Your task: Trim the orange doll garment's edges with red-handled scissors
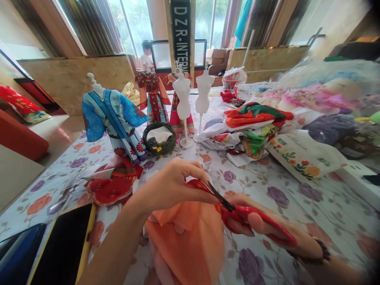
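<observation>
My left hand (pixel 170 184) pinches the top edge of an orange fabric piece (pixel 190 237) held low in front of me. My right hand (pixel 267 227) grips red-handled scissors (pixel 237 213), whose dark blades (pixel 218 194) are almost closed at the fabric right by my left fingertips. A dark bead bracelet sits on my right wrist. Both hands hover above a table with a floral cloth (pixel 297 198).
A blue-robed doll mannequin (pixel 114 118), a red-robed one (pixel 152 97), two bare white mannequins (pixel 182 103), a wicker basket (pixel 158 138), red cloth (pixel 114 184), a fabric pile (pixel 249 126), a phone (pixel 63 245), a white box (pixel 360 184). A person sits by the far window.
</observation>
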The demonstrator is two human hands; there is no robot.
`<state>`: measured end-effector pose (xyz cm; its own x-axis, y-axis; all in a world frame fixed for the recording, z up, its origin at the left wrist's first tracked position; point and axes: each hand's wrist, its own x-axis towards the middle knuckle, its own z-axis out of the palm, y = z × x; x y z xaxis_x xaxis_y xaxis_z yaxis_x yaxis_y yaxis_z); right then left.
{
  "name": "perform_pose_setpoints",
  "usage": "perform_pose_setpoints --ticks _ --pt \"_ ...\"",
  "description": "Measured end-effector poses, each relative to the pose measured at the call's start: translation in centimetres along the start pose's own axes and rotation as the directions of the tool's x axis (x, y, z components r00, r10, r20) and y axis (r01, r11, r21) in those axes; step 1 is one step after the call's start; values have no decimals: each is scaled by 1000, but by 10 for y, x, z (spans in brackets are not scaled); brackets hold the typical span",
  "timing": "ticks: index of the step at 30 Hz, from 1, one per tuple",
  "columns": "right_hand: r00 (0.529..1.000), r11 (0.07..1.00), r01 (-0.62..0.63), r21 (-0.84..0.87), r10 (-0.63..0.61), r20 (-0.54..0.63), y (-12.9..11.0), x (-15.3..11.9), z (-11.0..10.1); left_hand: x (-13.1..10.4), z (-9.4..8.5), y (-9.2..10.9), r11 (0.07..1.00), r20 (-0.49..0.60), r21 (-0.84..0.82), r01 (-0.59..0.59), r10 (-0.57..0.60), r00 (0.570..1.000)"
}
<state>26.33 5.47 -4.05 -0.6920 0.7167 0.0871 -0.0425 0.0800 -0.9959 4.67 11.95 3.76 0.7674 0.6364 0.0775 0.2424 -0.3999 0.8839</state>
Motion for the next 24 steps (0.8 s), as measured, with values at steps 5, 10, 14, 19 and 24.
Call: perform_pose_setpoints --ticks 5,10,14,19,24 --pt "994 994 -110 5 110 15 -9 7 2 -1 0 0 1000 -3 -11 8 -8 1000" --pt "989 987 -147 64 147 6 -16 9 2 1 0 0 1000 -4 -13 7 -7 1000" --pt "979 976 -187 107 195 -66 -15 2 2 2 0 -1 1000 5 -8 19 -19 1000" --pt "979 975 -165 146 180 -98 -15 -2 4 3 0 -2 1000 7 11 -12 12 1000" --pt "977 973 -179 148 194 -93 -14 -2 3 3 0 -1 1000 -32 10 -13 13 999"
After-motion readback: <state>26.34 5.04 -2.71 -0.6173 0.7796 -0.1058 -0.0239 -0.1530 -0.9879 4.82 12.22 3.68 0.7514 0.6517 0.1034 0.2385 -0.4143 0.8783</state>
